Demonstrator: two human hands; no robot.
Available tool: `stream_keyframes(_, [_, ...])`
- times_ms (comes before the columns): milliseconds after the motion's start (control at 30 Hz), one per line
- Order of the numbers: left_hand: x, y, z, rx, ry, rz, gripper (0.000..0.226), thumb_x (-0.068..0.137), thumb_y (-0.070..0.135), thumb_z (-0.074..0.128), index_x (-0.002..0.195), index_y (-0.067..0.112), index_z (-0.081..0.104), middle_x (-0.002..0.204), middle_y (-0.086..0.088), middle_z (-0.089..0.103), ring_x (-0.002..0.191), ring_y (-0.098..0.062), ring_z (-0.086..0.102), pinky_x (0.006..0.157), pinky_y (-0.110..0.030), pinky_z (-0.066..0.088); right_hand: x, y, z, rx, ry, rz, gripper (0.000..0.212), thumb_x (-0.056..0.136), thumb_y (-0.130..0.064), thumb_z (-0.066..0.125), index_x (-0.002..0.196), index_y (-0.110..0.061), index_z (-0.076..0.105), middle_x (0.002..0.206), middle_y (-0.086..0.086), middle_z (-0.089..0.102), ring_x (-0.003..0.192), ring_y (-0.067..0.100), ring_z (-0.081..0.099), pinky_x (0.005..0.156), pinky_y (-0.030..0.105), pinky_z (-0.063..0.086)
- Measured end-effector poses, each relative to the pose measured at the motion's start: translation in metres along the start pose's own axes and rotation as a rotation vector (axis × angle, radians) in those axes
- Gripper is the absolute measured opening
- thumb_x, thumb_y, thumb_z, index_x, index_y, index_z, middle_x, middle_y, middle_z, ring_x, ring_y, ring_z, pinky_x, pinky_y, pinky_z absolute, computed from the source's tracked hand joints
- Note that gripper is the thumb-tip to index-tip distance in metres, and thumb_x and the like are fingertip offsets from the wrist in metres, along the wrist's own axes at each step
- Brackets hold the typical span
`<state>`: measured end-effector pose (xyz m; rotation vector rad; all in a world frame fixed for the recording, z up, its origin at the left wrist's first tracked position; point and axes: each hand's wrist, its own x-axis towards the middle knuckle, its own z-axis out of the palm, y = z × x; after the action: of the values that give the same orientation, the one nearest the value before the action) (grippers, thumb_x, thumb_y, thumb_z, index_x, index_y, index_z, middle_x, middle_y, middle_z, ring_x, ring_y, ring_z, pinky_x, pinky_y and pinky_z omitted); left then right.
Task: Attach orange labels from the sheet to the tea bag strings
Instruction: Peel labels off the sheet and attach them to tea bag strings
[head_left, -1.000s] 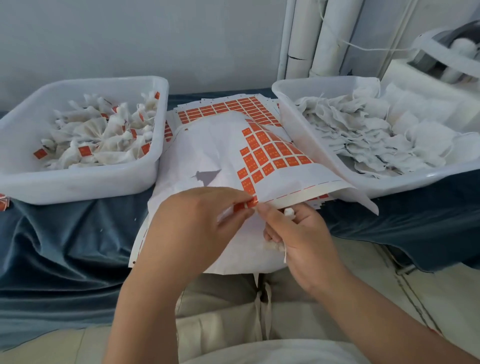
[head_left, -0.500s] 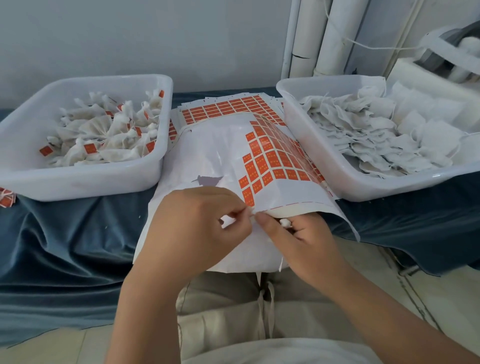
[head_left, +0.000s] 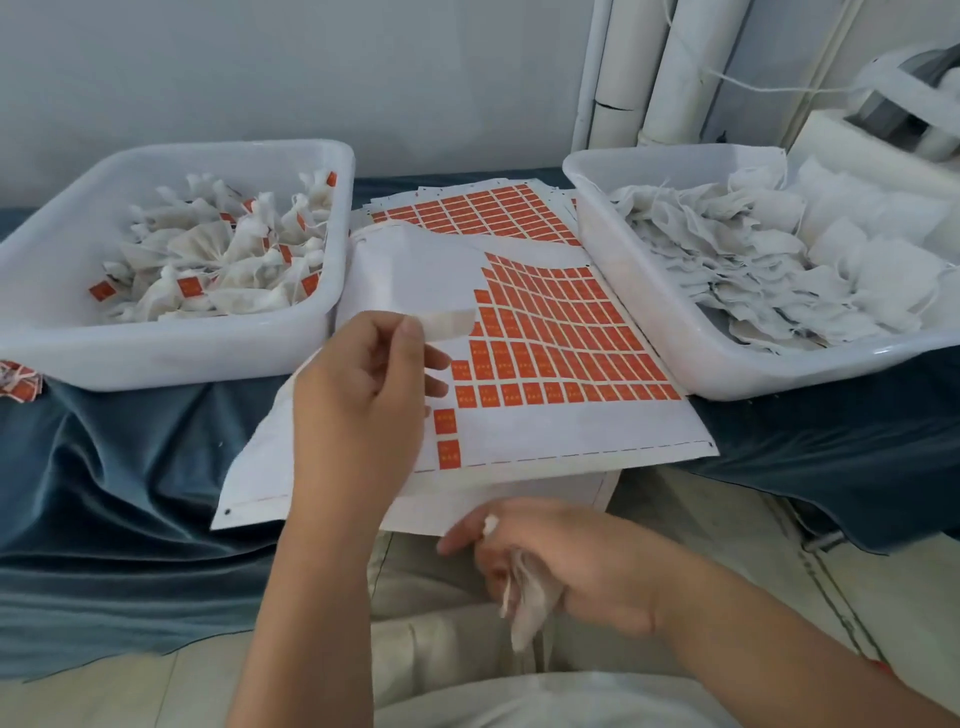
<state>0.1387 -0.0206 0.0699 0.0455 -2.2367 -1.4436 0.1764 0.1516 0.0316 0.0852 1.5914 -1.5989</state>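
Observation:
The label sheet (head_left: 545, 431) lies flat on the blue cloth between two tubs, with rows of orange labels (head_left: 550, 353) on its right half. My left hand (head_left: 363, 410) is raised over the sheet's left part. Its thumb and forefinger pinch a small peeled label (head_left: 451, 323), which looks pale and blurred. My right hand (head_left: 566, 561) is below the sheet's near edge, above my lap. Its curled fingers hold a white tea bag (head_left: 530, 610) that hangs down from the palm. The bag's string is too small to make out.
A white tub (head_left: 171, 358) at the left holds tea bags with orange labels. The white tub (head_left: 727, 374) on the right holds plain tea bags. Another full label sheet (head_left: 467, 208) lies behind. A few labelled bags (head_left: 18, 382) sit at the far left edge.
The sheet, earlier lifted and curled, now lies flat. My hands have parted: the left rose with the peeled label, and the right dropped toward my lap with the tea bag.

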Motion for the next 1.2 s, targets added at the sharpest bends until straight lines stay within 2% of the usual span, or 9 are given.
stream_keyframes(67, [-0.001,0.000,0.002,-0.021,-0.025,-0.015,0.025,0.108,0.030,0.052,0.088,0.032,0.067,0.083,0.017,0.076,0.071,-0.007,0.073,0.062,-0.025,0.058,-0.009,-0.001,0.000,0.082,-0.177,-0.036,0.028,0.104,-0.012,0.053,0.115,-0.010,0.078,0.079,-0.008,0.068,0.079,0.010,0.059,0.079,0.026,0.051])
stream_keyframes(133, [-0.002,0.001,0.004,-0.093,-0.031,-0.043,0.025,0.109,0.029,0.052,0.089,0.027,0.068,0.084,0.013,0.077,0.069,-0.009,0.073,0.059,-0.019,0.054,-0.017,-0.006,-0.003,0.224,-0.204,-0.155,0.027,0.103,-0.014,0.057,0.121,-0.009,0.077,0.079,-0.004,0.062,0.076,0.012,0.057,0.079,0.029,0.051])
stream_keyframes(333, [-0.019,0.018,0.022,-0.201,-0.019,0.039,0.023,0.111,0.034,0.042,0.095,0.031,0.058,0.083,0.009,0.074,0.064,-0.012,0.070,0.054,-0.017,0.051,-0.017,-0.020,-0.010,0.419,0.331,-0.678,0.019,0.095,-0.021,0.064,0.099,-0.025,0.082,0.083,-0.004,0.063,0.074,0.008,0.058,0.072,0.023,0.053])
stream_keyframes(467, [-0.040,0.027,0.042,-0.046,0.064,0.206,0.021,0.109,0.044,0.032,0.096,0.036,0.046,0.076,0.012,0.068,0.065,-0.010,0.068,0.054,-0.019,0.048,-0.016,-0.019,-0.008,0.403,0.477,-0.713,0.029,0.108,-0.016,0.057,0.099,-0.031,0.080,0.079,-0.005,0.062,0.077,0.009,0.059,0.079,0.028,0.054])
stream_keyframes(600, [-0.048,0.023,0.055,0.140,0.177,0.339,0.023,0.110,0.034,0.036,0.104,0.021,0.054,0.068,0.013,0.059,0.050,-0.007,0.057,0.042,-0.034,0.047,-0.015,-0.014,0.000,0.395,0.471,-0.708,0.017,0.096,-0.031,0.062,0.100,-0.032,0.079,0.082,0.002,0.061,0.080,0.013,0.059,0.082,0.031,0.052])
stream_keyframes(767, [-0.039,0.018,0.051,0.130,0.212,0.259,0.020,0.109,0.038,0.037,0.103,0.027,0.052,0.066,0.022,0.051,0.055,-0.006,0.057,0.044,-0.017,0.039,-0.012,-0.006,0.008,0.283,0.415,-0.656,0.019,0.095,-0.034,0.059,0.102,-0.032,0.077,0.082,0.002,0.062,0.083,0.017,0.059,0.089,0.048,0.051])
stream_keyframes(933, [-0.024,0.018,0.029,-0.030,0.162,0.187,0.018,0.110,0.036,0.041,0.094,0.041,0.048,0.075,0.029,0.062,0.061,0.003,0.062,0.047,-0.006,0.039,-0.014,-0.009,-0.003,-0.263,0.402,-0.634,0.018,0.099,-0.046,0.058,0.098,-0.039,0.075,0.076,-0.016,0.067,0.075,-0.001,0.063,0.072,0.012,0.050])
stream_keyframes(1033, [-0.021,0.019,0.022,-0.046,0.068,0.197,0.020,0.111,0.033,0.044,0.094,0.043,0.050,0.070,0.028,0.063,0.056,0.005,0.060,0.044,-0.005,0.036,-0.017,-0.011,-0.009,-0.502,0.358,-0.693,0.013,0.101,-0.042,0.063,0.100,-0.036,0.074,0.089,-0.019,0.073,0.089,0.005,0.070,0.078,0.013,0.050])
stream_keyframes(1200, [-0.024,0.021,0.025,-0.072,-0.052,0.185,0.019,0.111,0.035,0.044,0.095,0.035,0.055,0.063,0.021,0.059,0.048,-0.001,0.054,0.042,-0.007,0.033,-0.023,-0.016,-0.010,-0.470,0.280,-0.759,0.014,0.103,-0.033,0.062,0.098,-0.034,0.075,0.091,-0.013,0.078,0.089,0.007,0.075,0.081,0.012,0.052])
